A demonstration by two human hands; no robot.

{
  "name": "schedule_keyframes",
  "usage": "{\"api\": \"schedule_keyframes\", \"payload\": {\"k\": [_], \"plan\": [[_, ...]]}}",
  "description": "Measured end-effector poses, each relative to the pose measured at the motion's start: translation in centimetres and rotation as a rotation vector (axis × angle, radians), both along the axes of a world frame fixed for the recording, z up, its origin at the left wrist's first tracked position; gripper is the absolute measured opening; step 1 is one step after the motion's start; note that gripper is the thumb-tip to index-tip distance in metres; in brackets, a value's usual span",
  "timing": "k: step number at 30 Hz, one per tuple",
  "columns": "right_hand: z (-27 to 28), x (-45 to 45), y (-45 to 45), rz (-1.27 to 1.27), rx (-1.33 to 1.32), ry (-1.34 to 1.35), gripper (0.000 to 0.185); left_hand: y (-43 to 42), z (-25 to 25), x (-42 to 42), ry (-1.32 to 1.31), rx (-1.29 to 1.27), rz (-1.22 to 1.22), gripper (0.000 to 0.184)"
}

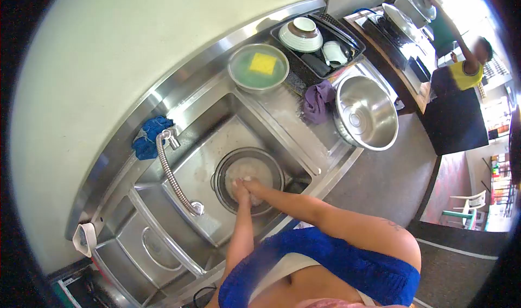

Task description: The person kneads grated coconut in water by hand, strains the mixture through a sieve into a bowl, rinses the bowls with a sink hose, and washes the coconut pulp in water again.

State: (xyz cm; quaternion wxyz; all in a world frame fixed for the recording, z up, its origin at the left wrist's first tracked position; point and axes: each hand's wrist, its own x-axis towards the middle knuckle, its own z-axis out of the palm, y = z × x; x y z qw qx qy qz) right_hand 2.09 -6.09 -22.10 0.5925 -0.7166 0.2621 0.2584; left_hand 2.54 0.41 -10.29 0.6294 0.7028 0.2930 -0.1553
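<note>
A round metal pot (216, 184) stands in the larger sink basin (198, 161), with cloudy, pale contents (247, 169). Both of my hands are together over the pot, at the surface of those contents. My left hand (240, 190) is on the left and my right hand (253, 185) touches it from the right. The fingers look curled together, but they are small and partly hidden, so what they hold, if anything, cannot be made out. The flexible faucet hose (171, 175) curves down left of the pot, its spout end near the basin's lower side.
A bowl of greenish water (247, 80) holds a yellow sponge (262, 63). Right of it are a purple cloth (317, 102), a large steel bowl (366, 113) and a black dish tray (355, 47). A blue cloth (149, 138) lies behind the faucet. Another person (468, 75) stands at the far right.
</note>
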Motion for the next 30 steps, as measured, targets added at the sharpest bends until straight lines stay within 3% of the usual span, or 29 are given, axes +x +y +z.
{"api": "schedule_keyframes", "payload": {"k": [2, 4, 6, 7, 9, 10, 12, 13, 15, 16, 17, 18, 19, 20, 21, 22, 23, 25, 26, 28, 29, 30], "plan": [[0.8, 0.1, 0.2, -0.067, 0.060, 0.015, 0.054, 0.1, -0.4, -0.2, -0.033, 0.046, -0.042, 0.049], [2.8, 0.1, 0.2, -0.086, 0.071, 0.025, 0.055, -0.2, -1.7, -0.5, -0.197, 0.271, 0.025, 0.037], [7.0, 0.6, -0.4, 0.282, -0.164, -0.042, 0.044, 0.6, -6.1, -0.5, -0.244, 0.339, 0.034, 0.038], [8.0, 0.7, -0.4, 0.285, -0.162, -0.038, 0.044, 0.9, -7.4, -0.7, -0.289, 0.408, 0.043, 0.038], [8.9, 0.7, -0.4, 0.622, -0.516, -0.193, 0.042, 1.4, -3.9, -0.5, -0.190, 0.386, -0.043, 0.039], [8.9, 0.6, -0.5, 0.624, -0.515, -0.191, 0.042, 1.4, -2.4, -0.2, -0.097, 0.359, -0.127, 0.039], [8.6, -0.2, -0.5, 0.682, -0.723, -0.593, 0.031, 1.7, -7.2, 0.0, -0.152, 0.375, -0.189, 0.039], [6.5, -0.2, -0.6, 0.697, -0.705, -0.702, 0.029, 2.5, -8.9, -0.7, -0.204, 0.395, -0.248, 0.040], [-3.6, -0.9, -1.0, 0.603, -0.554, -0.943, 0.027, 2.8, -8.2, 0.1, 0.021, 0.607, -0.534, 0.042], [-8.0, -1.9, -1.7, 0.486, -0.432, -1.060, 0.029, 3.4, -11.5, 0.6, -0.030, 0.493, -0.411, 0.040], [-3.6, 0.3, -1.9, 0.528, -0.329, -1.099, 0.028, 4.1, -11.6, 0.8, -0.076, 0.389, -0.281, 0.044], [0.9, 1.3, -1.3, 0.598, -0.551, -0.777, 0.023, 3.0, -11.9, 0.2, -0.309, 0.492, -0.138, 0.041], [2.7, 2.3, -1.9, 0.781, -0.614, -0.772, 0.024, 2.8, -9.6, 0.6, -0.287, 0.341, -0.088, 0.043], [-6.6, 3.9, 0.4, 0.739, -0.816, -0.562, 0.032, 3.7, -6.7, 1.6, -0.148, 0.321, -0.331, 0.041], [-8.1, 4.8, -0.5, 0.529, -0.499, -0.372, 0.038, 4.5, -4.4, 2.6, -0.018, 0.286, -0.576, 0.042], [-8.6, 5.2, -2.4, 0.308, -0.198, -0.178, 0.045, 4.8, -3.2, 2.2, -0.004, 0.294, -0.558, 0.042], [-7.4, 5.0, -3.5, 0.319, -0.190, -0.172, 0.045, 4.4, -2.4, 1.8, -0.006, 0.321, -0.486, 0.042], [-1.6, 5.9, -5.3, 0.955, -0.602, -0.588, 0.054, 4.2, -3.2, 1.2, -0.008, 0.343, -0.417, 0.043], [1.1, 6.0, -5.3, 0.959, -0.599, -0.586, 0.054, 4.4, -5.2, 0.9, -0.007, 0.430, -0.552, 0.045], [5.2, 5.5, -5.0, 1.035, -0.794, -0.328, 0.033, 4.4, -9.2, -0.1, -0.005, 0.516, -0.683, 0.048], [3.9, 4.7, -5.1, 1.039, -0.794, -0.330, 0.033, 3.9, -11.0, -0.6, 0.074, 0.405, -0.478, 0.053], [1.1, 3.7, -5.4, 0.877, -0.780, -0.191, 0.042, 3.4, -11.8, -0.8, 0.148, 0.292, -0.274, 0.059]]}}
